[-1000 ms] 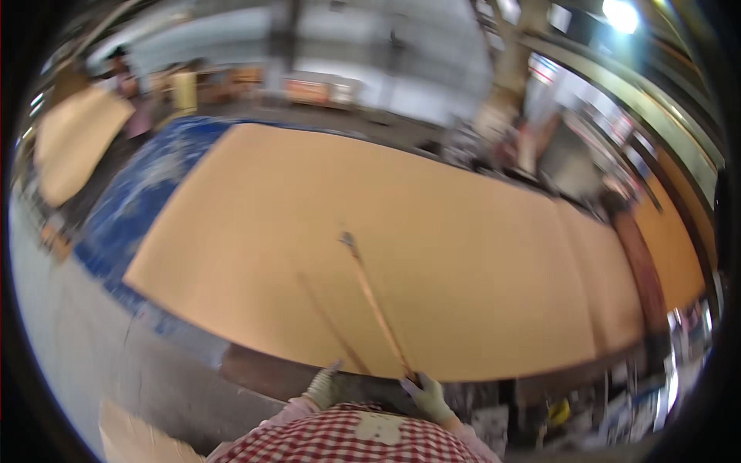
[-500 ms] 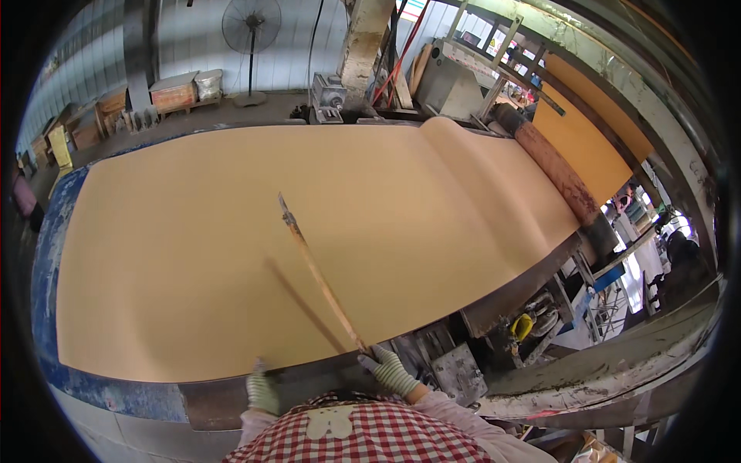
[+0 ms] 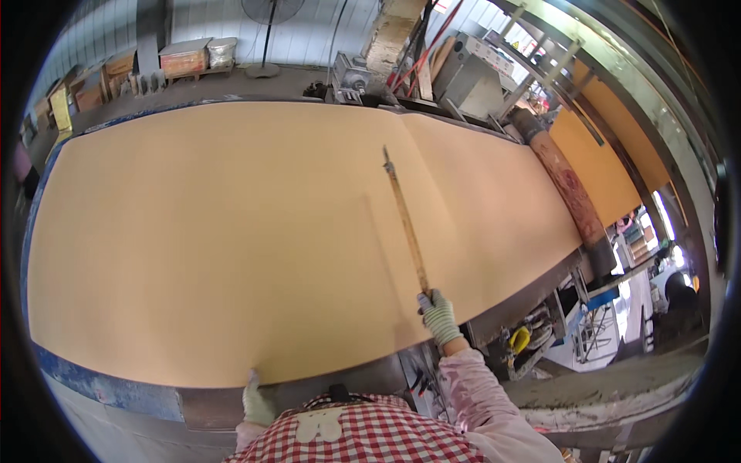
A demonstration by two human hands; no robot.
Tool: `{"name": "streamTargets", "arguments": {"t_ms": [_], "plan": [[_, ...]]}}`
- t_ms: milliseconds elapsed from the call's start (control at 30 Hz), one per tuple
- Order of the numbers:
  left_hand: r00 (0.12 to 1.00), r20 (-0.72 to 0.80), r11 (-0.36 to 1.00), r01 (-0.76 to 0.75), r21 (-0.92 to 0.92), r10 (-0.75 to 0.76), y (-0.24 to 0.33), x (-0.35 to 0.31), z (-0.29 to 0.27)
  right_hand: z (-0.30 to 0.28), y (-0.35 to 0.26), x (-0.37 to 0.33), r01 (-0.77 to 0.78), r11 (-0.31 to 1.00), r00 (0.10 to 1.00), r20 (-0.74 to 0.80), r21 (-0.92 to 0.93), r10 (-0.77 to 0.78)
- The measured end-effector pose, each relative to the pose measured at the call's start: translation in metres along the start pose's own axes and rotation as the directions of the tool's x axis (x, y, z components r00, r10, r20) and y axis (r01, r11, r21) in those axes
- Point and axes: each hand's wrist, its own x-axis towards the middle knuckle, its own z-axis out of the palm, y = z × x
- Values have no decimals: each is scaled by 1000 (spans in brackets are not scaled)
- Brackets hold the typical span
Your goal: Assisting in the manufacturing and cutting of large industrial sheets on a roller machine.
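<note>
A wide, smooth tan sheet [image 3: 231, 224] covers most of the long table. My right hand [image 3: 441, 318], in a pale striped glove, is closed round the lower end of a long wooden stick [image 3: 407, 231]. The stick slants up and away over the sheet, and its narrow, dark metal tip [image 3: 387, 158] points to the far side. Its thin shadow falls on the sheet to the left. At the near edge, my left hand [image 3: 257, 400], gloved too, grips the sheet's border with a digit on top; its other fingers are mostly hidden.
A reddish-brown roller [image 3: 567, 181] spans the table's right end, with an orange sheet [image 3: 594, 166] hanging behind it. Metal machine parts [image 3: 532, 332] stand at the near right. A grey control box [image 3: 471, 81], a motor [image 3: 351, 76] and a fan [image 3: 272, 9] are at the back.
My right hand has moved forward and right with the stick, whose tip now lies farther right. The tan sheet has shifted left over the table's blue border, and its raised fold has flattened.
</note>
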Motion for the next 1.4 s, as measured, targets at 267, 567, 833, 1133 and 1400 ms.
{"name": "streamTargets", "arguments": {"t_ms": [267, 567, 833, 1133, 1400], "plan": [[909, -379, 968, -230, -104, 175, -4, -17, 16, 4, -50, 270, 63, 852, 994, -46, -521, -102], [772, -594, 964, -265, 21, 225, 25, -12, 25, 117, -212, 497, 237, 581, 966, 122, -779, -230], [808, -401, 862, -500, -82, 431, 81, -31, -67, 75, -240, 330, 592, 78, 798, 597, -802, 76], [809, -377, 828, -537, -164, 450, 178, -11, -191, -61, -229, -126, 135, 478, 748, 405, -868, 525], [693, -525, 789, -610, -65, 493, 291, 57, -323, -120, -123, -397, 264, 701, 692, 637, -662, 340]]}}
